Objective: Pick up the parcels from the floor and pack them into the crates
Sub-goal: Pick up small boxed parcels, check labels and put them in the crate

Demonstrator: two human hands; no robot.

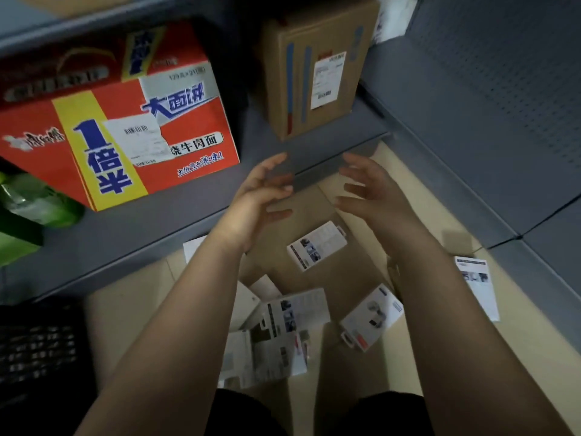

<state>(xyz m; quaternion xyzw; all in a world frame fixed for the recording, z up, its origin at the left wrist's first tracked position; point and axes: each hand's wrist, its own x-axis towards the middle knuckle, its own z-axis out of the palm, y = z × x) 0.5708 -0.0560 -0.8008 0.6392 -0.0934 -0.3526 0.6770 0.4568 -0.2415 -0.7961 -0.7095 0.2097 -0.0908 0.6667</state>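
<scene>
Left hand (pixel 261 196), right hand (pixel 374 196), floor parcels (pixel 317 245), crate (pixel 34 350)

A grey metal shelf (pixel 176 221) carries a red and yellow noodle carton (pixel 188 143), tilted, printed with a large blue 1 and bearing 1 white shipping label (pixel 138 140). To its right, well apart, stands a brown cardboard box (pixel 342 29) with 2 blue tape strips (pixel 290 86) and a white label (pixel 328 80). A blurred green plastic object (pixel 34 202) sits at the left edge. A grey perforated panel (pixel 487 89) forms the right side. The floor (pixel 125 309) is beige tile.
</scene>
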